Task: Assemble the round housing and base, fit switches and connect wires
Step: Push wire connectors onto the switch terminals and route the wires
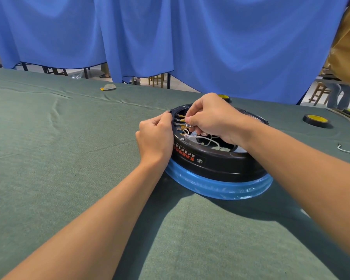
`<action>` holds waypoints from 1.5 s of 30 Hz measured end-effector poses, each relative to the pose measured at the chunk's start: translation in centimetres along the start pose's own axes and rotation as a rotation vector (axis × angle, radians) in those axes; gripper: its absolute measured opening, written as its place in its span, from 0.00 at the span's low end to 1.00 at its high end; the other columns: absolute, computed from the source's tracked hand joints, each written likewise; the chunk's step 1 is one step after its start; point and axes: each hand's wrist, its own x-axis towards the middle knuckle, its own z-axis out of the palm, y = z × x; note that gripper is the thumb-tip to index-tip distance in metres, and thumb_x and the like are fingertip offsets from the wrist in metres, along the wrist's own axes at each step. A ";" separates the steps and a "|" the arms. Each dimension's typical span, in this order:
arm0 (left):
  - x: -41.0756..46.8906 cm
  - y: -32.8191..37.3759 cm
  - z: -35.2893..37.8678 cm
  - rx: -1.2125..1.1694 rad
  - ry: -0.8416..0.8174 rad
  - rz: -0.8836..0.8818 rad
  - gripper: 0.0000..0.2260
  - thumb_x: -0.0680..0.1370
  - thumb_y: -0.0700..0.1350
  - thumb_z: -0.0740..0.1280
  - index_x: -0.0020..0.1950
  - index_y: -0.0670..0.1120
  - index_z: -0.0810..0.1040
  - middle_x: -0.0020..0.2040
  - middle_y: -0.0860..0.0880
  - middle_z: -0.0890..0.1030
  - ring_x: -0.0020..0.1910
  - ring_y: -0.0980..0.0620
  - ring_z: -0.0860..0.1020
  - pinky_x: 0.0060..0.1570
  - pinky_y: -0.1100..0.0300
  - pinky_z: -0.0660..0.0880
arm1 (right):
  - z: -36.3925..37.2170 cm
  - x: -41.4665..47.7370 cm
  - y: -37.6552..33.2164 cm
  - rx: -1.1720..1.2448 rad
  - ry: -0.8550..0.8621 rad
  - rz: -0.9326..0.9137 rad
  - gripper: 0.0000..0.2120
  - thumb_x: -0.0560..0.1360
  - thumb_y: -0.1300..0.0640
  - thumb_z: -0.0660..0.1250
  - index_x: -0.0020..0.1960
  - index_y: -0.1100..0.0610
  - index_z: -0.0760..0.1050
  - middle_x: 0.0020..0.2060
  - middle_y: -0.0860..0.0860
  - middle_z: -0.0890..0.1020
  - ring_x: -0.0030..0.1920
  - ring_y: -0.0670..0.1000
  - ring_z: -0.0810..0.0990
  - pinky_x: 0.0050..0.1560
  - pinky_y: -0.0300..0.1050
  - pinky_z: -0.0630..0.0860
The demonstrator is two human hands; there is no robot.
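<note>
A round black housing [216, 161] with red and white lettering sits upside down on a blue-wrapped ring base [220, 187] on the green cloth. On its left inner wall stand switches with brass terminals [181, 123]. My left hand [156, 136] grips the housing's outer left rim beside those switches. My right hand [210, 118] reaches in from above and pinches a connector of a white wire [205, 138] against the terminals. The wire loops down into the housing's open middle.
Green cloth covers the table [69, 158]. Yellow-cored black tape rolls lie at the right [317, 120] and behind my right hand [223, 97]. A loose white wire [346, 151] lies far right. A small pale item [108, 87] rests near the far edge. Blue curtains hang behind.
</note>
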 end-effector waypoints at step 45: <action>-0.3 0.3 -0.3 0.035 -0.005 0.021 0.21 0.78 0.51 0.64 0.33 0.35 0.74 0.27 0.48 0.74 0.29 0.53 0.70 0.33 0.55 0.66 | -0.7 -0.6 0.8 -0.406 0.017 -0.421 0.05 0.75 0.53 0.71 0.48 0.54 0.82 0.46 0.49 0.79 0.47 0.48 0.77 0.48 0.43 0.74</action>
